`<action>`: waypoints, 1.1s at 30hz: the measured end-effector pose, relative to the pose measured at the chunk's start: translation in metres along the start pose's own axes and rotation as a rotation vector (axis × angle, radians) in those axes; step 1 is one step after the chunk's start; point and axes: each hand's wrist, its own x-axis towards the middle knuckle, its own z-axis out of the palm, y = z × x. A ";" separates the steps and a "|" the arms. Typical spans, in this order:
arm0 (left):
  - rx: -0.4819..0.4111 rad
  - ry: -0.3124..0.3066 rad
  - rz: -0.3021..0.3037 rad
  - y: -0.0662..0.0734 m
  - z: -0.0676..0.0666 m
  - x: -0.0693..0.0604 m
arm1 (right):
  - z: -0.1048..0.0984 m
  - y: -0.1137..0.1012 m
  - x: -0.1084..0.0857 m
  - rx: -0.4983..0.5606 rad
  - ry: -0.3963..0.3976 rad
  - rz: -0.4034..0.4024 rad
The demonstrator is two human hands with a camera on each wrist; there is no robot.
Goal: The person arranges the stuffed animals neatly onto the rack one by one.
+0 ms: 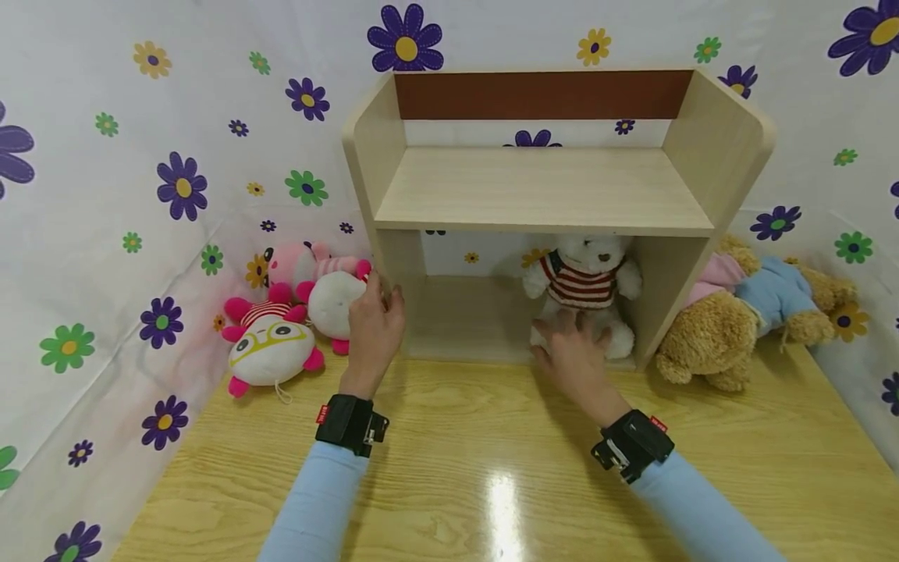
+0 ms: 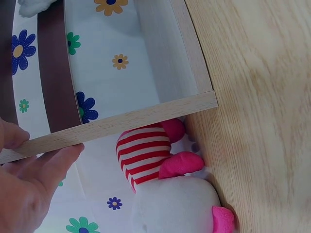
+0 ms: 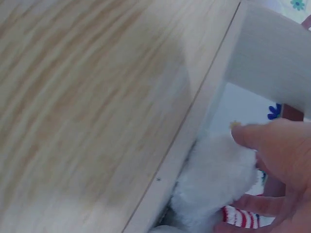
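Observation:
In the head view a white teddy bear (image 1: 579, 285) in a red-and-white striped top sits at the right end of the lower compartment of a pale wooden shelf (image 1: 541, 187). My right hand (image 1: 577, 355) grips one of its legs; the right wrist view shows thumb and fingers on either side of the white fur (image 3: 214, 174). On the shelf's left side panel, my left hand (image 1: 375, 328) pinches the front edge. Close up in the left wrist view, the thumb is on the panel's inner side and the fingers on the outer side.
Left of the shelf lie several pink-and-white plush toys, one with yellow glasses (image 1: 274, 351). On its right, brown teddy bears in pink and blue clothes (image 1: 772, 293) lie against the flowered cloth (image 1: 105, 257). Everything rests on a wooden table (image 1: 449, 437).

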 end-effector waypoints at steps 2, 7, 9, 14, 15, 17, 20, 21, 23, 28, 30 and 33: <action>-0.002 0.002 0.001 -0.001 0.001 0.000 | 0.003 0.003 0.001 0.020 0.010 0.009; -0.006 0.006 0.014 -0.002 0.001 0.000 | 0.006 0.009 0.005 0.075 0.045 0.022; -0.007 0.003 0.012 -0.001 0.000 0.000 | 0.007 0.012 0.006 0.086 0.056 0.032; -0.011 -0.002 -0.002 0.000 0.000 -0.001 | 0.009 0.019 0.010 0.079 0.087 0.057; -0.010 -0.004 -0.006 0.000 0.000 -0.001 | 0.009 0.021 0.011 0.074 0.093 0.060; -0.005 -0.007 -0.013 0.000 0.000 -0.001 | 0.010 0.024 0.013 0.076 0.097 0.065; 0.004 -0.008 -0.018 0.000 0.001 -0.001 | 0.011 0.029 0.017 0.072 0.092 0.076; 0.006 -0.008 -0.019 -0.001 0.001 -0.001 | 0.011 0.031 0.018 0.073 0.091 0.079; 0.004 -0.008 -0.020 -0.001 0.002 -0.002 | 0.011 0.033 0.021 0.070 0.081 0.087; -0.019 -0.009 -0.036 -0.001 0.002 -0.002 | 0.010 0.033 0.026 0.075 0.023 0.100; -0.032 -0.012 -0.049 -0.001 0.001 -0.001 | 0.008 0.032 0.026 0.089 -0.013 0.102; -0.033 -0.009 -0.062 0.000 0.000 0.000 | 0.004 0.030 0.023 0.104 -0.021 0.088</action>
